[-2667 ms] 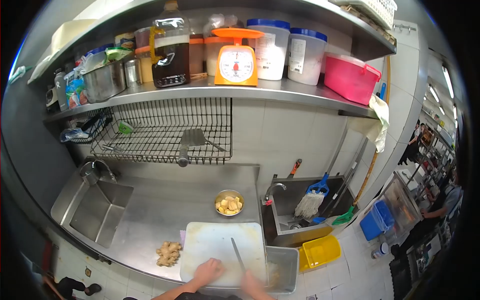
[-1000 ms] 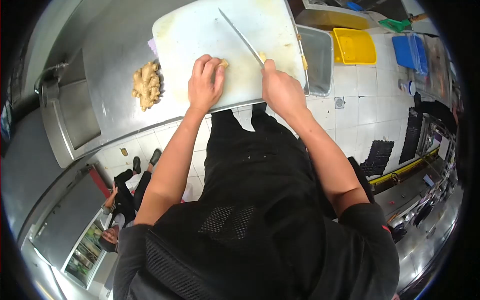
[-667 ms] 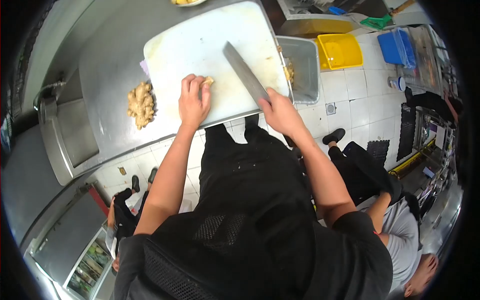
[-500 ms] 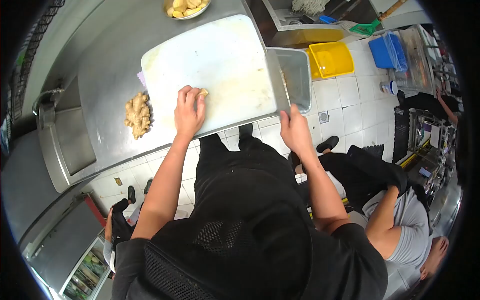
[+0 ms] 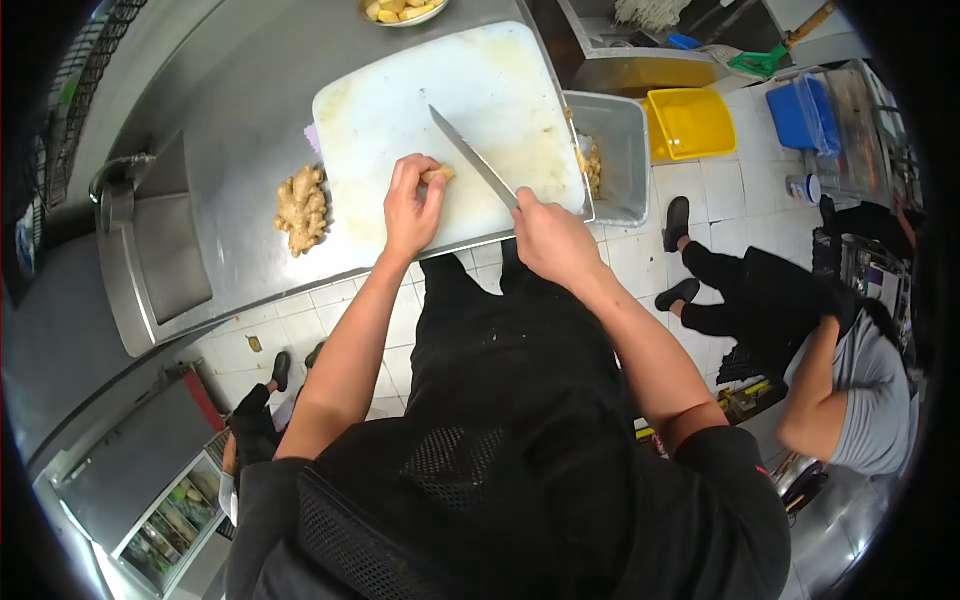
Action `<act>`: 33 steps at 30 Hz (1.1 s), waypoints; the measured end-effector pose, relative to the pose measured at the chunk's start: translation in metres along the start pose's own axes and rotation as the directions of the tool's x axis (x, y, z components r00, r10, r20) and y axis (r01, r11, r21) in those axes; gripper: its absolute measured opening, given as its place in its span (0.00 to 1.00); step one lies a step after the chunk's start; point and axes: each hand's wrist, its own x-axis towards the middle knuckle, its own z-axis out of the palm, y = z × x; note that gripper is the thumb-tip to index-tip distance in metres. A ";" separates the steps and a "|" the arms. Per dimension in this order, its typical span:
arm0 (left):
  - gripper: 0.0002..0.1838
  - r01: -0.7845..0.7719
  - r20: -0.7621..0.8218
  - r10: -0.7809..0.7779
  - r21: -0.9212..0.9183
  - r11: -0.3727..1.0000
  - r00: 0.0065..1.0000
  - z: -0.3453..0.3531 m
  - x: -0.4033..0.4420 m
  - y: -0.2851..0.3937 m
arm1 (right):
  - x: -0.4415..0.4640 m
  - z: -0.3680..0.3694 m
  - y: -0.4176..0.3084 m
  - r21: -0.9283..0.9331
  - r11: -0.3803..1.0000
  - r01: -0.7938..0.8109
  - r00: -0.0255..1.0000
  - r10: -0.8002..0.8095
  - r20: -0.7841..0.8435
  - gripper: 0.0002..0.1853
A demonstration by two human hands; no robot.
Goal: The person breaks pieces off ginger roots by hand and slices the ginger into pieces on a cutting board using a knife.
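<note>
My left hand is closed on a small piece of ginger at the near part of the white cutting board. Gripped by its handle in my right hand is a knife. The blade points away and to the left over the board, a short way right of the ginger piece and apart from it. A large knobbly ginger root lies on the steel counter left of the board. At the far edge stands a metal bowl of peeled ginger pieces.
A grey bin with scraps inside stands below the board's right edge, beside a yellow tub. To the left is a sink. A co-worker in a grey shirt stands at right.
My right hand has brought the knife from the board's right edge, above the grey bin, leftward over the board. The left hand still holds the ginger piece. The co-worker at right has shifted.
</note>
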 end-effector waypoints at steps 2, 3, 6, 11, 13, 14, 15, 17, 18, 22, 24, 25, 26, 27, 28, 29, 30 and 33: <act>0.07 -0.022 -0.036 0.021 -0.013 1.000 0.999 0.002 0.000 -0.001 | -0.002 0.008 -0.005 0.033 0.999 0.042 0.999 -0.042 -0.027 0.08; 0.06 -0.034 -0.039 0.035 0.015 0.999 0.999 0.004 0.001 -0.001 | -0.005 0.009 -0.010 0.016 0.998 0.053 0.999 -0.053 -0.012 0.08; 0.06 -0.065 -0.038 0.068 0.076 0.995 0.997 0.007 0.000 -0.002 | -0.022 0.001 -0.018 -0.029 0.998 0.055 0.998 -0.054 0.045 0.08; 0.06 -0.106 -0.032 0.111 0.122 0.987 0.993 0.008 0.000 -0.005 | -0.040 -0.021 -0.033 -0.102 0.995 0.007 0.989 0.008 0.149 0.10; 0.06 -0.090 -0.037 0.094 0.104 0.991 0.995 0.009 0.001 -0.005 | -0.039 -0.019 -0.035 -0.105 0.994 -0.019 0.984 0.037 0.172 0.11; 0.06 -0.091 -0.038 0.095 0.104 0.990 0.995 0.008 0.002 -0.005 | -0.037 -0.015 -0.035 -0.088 0.996 -0.018 0.987 0.032 0.157 0.08; 0.06 -0.071 -0.032 0.075 0.106 0.992 0.997 0.008 0.003 -0.006 | -0.033 -0.010 -0.035 -0.072 0.997 -0.015 0.990 0.025 0.141 0.07; 0.06 -0.050 -0.031 0.054 0.108 0.993 0.998 0.009 0.002 -0.008 | -0.015 0.002 -0.032 -0.076 0.997 -0.008 0.991 0.018 0.134 0.08; 0.06 -0.069 -0.022 0.071 0.107 0.992 0.997 0.009 0.001 -0.009 | -0.002 0.007 -0.031 -0.078 0.997 -0.004 0.992 0.013 0.122 0.11; 0.06 0.035 0.002 -0.035 0.007 0.999 0.999 0.004 0.003 -0.001 | 0.055 0.024 -0.026 -0.007 0.999 0.037 0.997 -0.036 0.066 0.10; 0.06 0.040 -0.009 -0.040 -0.019 0.999 0.999 0.001 0.001 0.001 | 0.060 0.025 -0.019 0.150 0.989 0.011 0.999 -0.016 0.035 0.09; 0.06 0.049 -0.033 -0.050 -0.052 0.997 0.998 0.002 0.002 0.001 | 0.057 0.027 -0.008 0.153 0.988 0.007 1.000 -0.012 0.026 0.09; 0.06 0.043 -0.030 -0.044 -0.054 0.998 0.999 0.002 0.002 -0.001 | 0.050 0.031 0.007 0.213 0.977 0.030 0.999 -0.033 0.010 0.11; 0.06 0.020 -0.040 -0.022 -0.043 0.999 0.999 0.003 0.001 -0.008 | 0.043 0.029 0.020 0.269 0.961 0.057 0.998 -0.058 -0.005 0.13; 0.07 -0.001 -0.051 0.000 -0.031 1.000 0.999 0.002 0.003 -0.010 | 0.033 0.023 0.027 0.265 0.962 0.059 0.998 -0.059 -0.007 0.13; 0.07 -0.018 -0.055 0.016 -0.034 0.999 0.998 0.003 0.003 -0.012 | 0.019 0.018 0.035 0.271 0.962 0.022 0.999 -0.013 -0.033 0.14; 0.07 -0.014 -0.055 0.012 -0.037 0.999 0.998 0.003 0.004 -0.009 | 0.008 0.013 0.042 0.279 0.960 -0.018 0.998 0.035 -0.056 0.15; 0.09 0.097 0.002 -0.097 -0.061 0.993 0.995 0.002 0.003 0.000 | -0.018 -0.007 0.062 0.340 0.926 -0.167 0.974 0.209 -0.090 0.15</act>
